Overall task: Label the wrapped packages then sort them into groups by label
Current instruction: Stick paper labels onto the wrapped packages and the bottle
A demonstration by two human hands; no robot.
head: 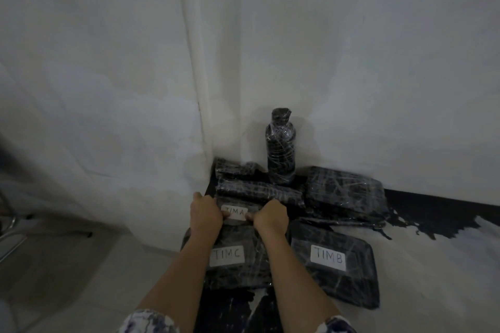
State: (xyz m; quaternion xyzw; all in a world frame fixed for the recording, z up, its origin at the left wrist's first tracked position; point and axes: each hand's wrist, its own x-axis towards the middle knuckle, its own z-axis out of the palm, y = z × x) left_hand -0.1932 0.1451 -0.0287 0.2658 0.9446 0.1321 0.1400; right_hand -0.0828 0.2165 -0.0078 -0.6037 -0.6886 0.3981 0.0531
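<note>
Several dark packages wrapped in clear film lie on the floor in a wall corner. My left hand and my right hand press on either end of a white label reading "TIM A" on a flat package. In front of it lies a package with a "TIM C" label, partly under my forearms. To its right is a package labelled "TIM B". Behind stand a wrapped bottle, a long wrapped package and a large flat package, none showing a label.
White walls meet in a corner right behind the packages. A dark painted floor patch runs along the right wall. Metal chair legs stand at the far left on pale floor tiles.
</note>
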